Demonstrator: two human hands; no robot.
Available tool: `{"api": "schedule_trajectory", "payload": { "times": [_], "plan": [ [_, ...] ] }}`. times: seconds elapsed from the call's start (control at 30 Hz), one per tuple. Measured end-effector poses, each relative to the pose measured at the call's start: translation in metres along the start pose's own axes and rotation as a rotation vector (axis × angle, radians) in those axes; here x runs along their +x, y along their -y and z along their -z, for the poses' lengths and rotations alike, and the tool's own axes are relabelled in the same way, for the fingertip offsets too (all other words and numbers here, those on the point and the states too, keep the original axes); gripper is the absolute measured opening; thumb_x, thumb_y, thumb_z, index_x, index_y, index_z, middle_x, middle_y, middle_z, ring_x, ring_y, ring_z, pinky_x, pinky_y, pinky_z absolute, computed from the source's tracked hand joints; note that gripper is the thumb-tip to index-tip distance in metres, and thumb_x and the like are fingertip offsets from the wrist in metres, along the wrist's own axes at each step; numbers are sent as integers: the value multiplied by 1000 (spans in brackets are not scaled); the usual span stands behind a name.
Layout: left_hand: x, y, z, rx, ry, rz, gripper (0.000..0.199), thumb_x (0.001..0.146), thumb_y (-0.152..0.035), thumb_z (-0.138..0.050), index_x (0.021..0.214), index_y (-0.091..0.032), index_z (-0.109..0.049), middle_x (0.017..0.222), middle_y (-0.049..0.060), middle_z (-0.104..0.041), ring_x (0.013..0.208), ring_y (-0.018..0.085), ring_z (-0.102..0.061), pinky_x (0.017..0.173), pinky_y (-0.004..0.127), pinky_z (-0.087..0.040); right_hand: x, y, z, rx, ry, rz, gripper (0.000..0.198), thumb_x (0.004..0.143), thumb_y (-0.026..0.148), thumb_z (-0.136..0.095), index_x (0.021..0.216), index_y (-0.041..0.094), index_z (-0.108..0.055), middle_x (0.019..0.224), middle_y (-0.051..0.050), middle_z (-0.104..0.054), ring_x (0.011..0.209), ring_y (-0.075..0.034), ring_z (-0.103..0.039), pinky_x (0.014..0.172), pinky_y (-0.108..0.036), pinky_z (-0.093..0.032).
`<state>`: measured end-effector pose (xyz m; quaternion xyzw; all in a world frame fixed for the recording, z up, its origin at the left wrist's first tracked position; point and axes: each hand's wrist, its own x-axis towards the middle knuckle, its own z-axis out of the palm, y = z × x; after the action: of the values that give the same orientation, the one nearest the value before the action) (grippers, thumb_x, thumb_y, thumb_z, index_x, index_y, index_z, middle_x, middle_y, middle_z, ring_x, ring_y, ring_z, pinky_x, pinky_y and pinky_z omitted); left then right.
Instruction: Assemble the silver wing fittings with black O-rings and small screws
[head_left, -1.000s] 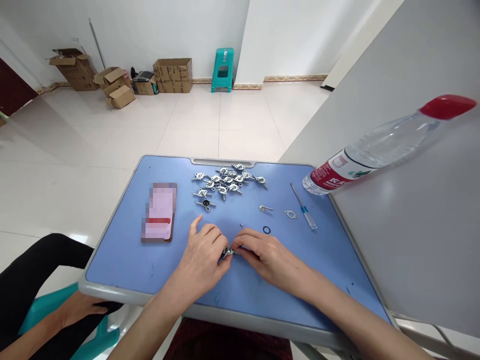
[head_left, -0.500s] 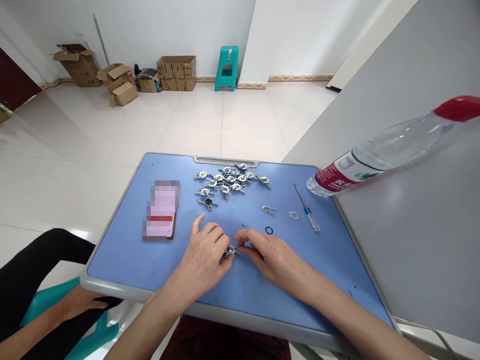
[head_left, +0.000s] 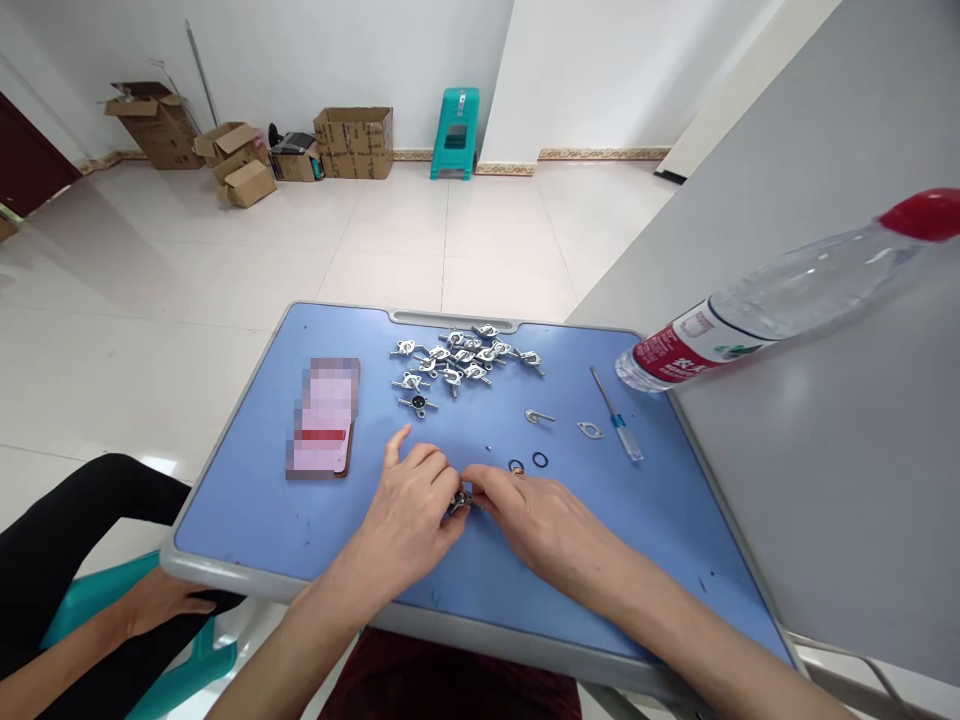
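My left hand is closed on a small metal valve held low over the table, its index finger raised. Against the valve's right side lie the pinched fingers of my right hand; whatever is between them is hidden. Just beyond my right hand are two black rubber rings, one in full view and one beside the knuckles. A tiny metal piece lies farther up. To the right are a metal lever and a flat metal plate. One valve with a black face sits beyond my left hand.
Several metal valves are heaped at the far side of the blue table. A phone lies left, a screwdriver right, near a large water bottle. Another person's hand rests beside the table's left edge.
My right hand has shifted slightly left, its fingertips now over the valve's right side. The second black ring has come into view by its knuckles. My left hand keeps its hold.
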<state>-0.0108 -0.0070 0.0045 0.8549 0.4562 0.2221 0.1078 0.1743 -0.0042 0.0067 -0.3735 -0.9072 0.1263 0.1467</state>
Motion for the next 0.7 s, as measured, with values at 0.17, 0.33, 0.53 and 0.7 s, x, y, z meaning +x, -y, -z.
{"api": "schedule_trajectory", "payload": {
  "times": [0.17,0.33,0.53,0.7],
  "plan": [
    [0,0,0,-16,13,5,9,83,-11,-56,83,-20,-57,79,0,-61,87,19,-58,111,56,-28,1,0,-2,21,16,-17,31,94,9,-34,122,20,-41,84,-3,-66,63,-15,-59,54,-26,-40],
    [-1,1,-1,-18,17,6,8,83,-11,-56,82,-19,-57,79,0,-61,86,19,-58,112,55,-27,3,-1,-2,23,19,-18,31,94,8,-34,122,19,-41,81,-2,-65,61,-15,-58,53,-26,-39],
    [0,0,0,-10,12,7,10,85,-13,-55,78,-20,-56,79,0,-60,87,19,-58,111,55,-28,2,-4,0,52,49,-56,24,93,8,-37,111,18,-50,86,-5,-66,68,-17,-63,55,-26,-42],
    [-1,0,0,9,17,0,9,85,-13,-56,79,-20,-56,80,-1,-59,87,18,-58,112,54,-27,3,-9,0,38,22,-68,21,94,8,-40,101,17,-58,83,-5,-65,67,-17,-63,57,-26,-43]
  ]
}}
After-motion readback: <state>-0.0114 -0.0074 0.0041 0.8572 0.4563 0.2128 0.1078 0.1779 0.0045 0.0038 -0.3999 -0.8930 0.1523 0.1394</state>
